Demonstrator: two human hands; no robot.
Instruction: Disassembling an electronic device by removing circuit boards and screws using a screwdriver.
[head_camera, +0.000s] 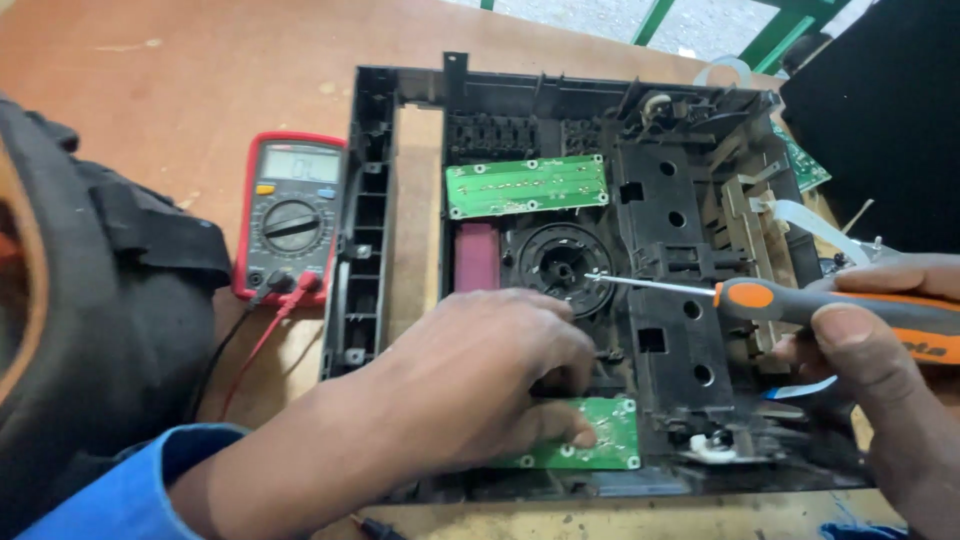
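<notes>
An opened black plastic device chassis (640, 250) exposes green circuit boards; the left hand (470, 385) presses flat on it, while the right hand (890, 340) grips an orange-handled screwdriver (790, 300) at a central screw.

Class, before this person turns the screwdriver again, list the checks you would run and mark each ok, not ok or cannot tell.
1. Screwdriver gripped firmly by the right hand: ok.
2. Tip seated in a screw head near the round black hub: cannot tell, too small.
3. Left hand steadies the black chassis, pressing on the lower green board: ok.
4. Left fingers clear of the shaft: ok.
5. Multimeter leads away from the work: ok.
</notes>
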